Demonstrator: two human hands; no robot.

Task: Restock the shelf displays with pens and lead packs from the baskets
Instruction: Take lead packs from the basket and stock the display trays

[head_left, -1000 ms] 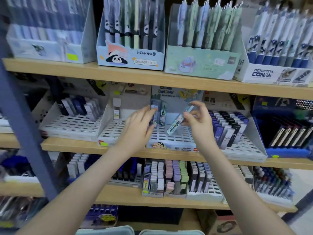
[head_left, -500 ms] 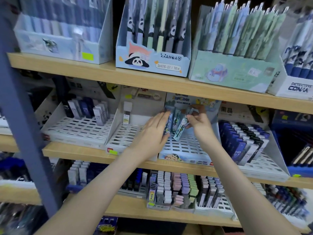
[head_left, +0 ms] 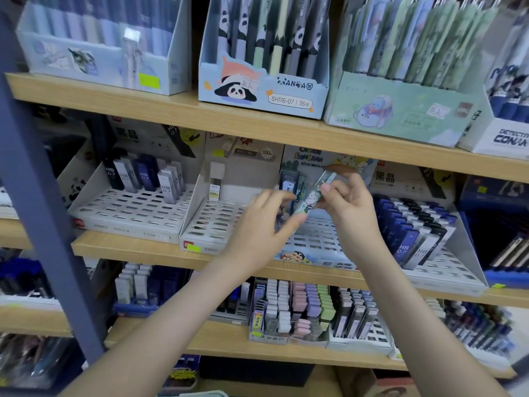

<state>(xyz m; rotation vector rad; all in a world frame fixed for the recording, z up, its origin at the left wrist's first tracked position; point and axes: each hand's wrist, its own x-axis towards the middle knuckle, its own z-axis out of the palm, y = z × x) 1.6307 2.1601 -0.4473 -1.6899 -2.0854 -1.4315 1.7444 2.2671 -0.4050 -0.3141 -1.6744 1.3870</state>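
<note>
My right hand (head_left: 347,207) pinches a clear cartoon-printed lead pack (head_left: 312,197) by its upper end, tilted over the cartoon display tray (head_left: 317,247) on the middle shelf. My left hand (head_left: 264,224) reaches in from the left with its fingers spread, and its thumb tip meets the pack's lower end. Two similar packs (head_left: 289,183) stand at the back of that tray, partly hidden behind the fingers.
A nearly empty white slotted tray (head_left: 211,222) sits left of it, with one lead pack (head_left: 215,181). A tray of dark HB lead packs (head_left: 415,233) is on the right. Pen boxes (head_left: 263,84) line the upper shelf. A blue upright post (head_left: 43,202) stands at left.
Both hands have stayed at the cartoon tray while my view moved closer. The left hand's fingers have come off the standing packs and its thumb now meets the tilted pack.
</note>
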